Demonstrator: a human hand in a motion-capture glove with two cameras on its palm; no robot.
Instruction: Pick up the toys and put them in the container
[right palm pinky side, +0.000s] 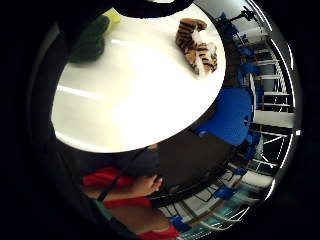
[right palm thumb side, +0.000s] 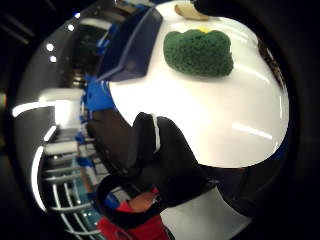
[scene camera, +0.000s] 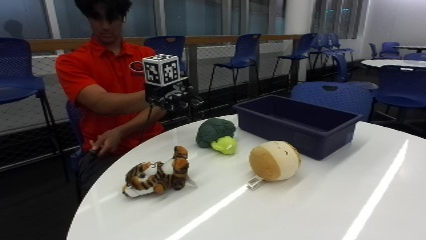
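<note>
Toys lie on a round white table (scene camera: 319, 200) in the outside view: a tiger (scene camera: 156, 177) near the edge closest to the person, a broccoli (scene camera: 217, 135) further in, and a round tan plush (scene camera: 274, 160) beside it. A dark blue bin (scene camera: 298, 125) stands just behind the tan plush, and none of the toys is in it. The gloved right hand (scene camera: 172, 97) hangs in the air above the table's far edge, behind the broccoli, touching nothing; whether its fingers are curled or straight cannot be told here. The bare hand (scene camera: 106, 143) rests low by the person's lap.

From the little finger side palm view, the tiger (right palm pinky side: 197, 46) and the broccoli (right palm pinky side: 90, 42) lie apart on the table (right palm pinky side: 135, 95), with a blue chair (right palm pinky side: 231, 116) past its rim.

From the thumb side palm view, the broccoli (right palm thumb side: 199, 52) lies beside the bin (right palm thumb side: 132, 50), and the glove's black fingers (right palm thumb side: 160, 155) curve over the table edge, holding nothing.
</note>
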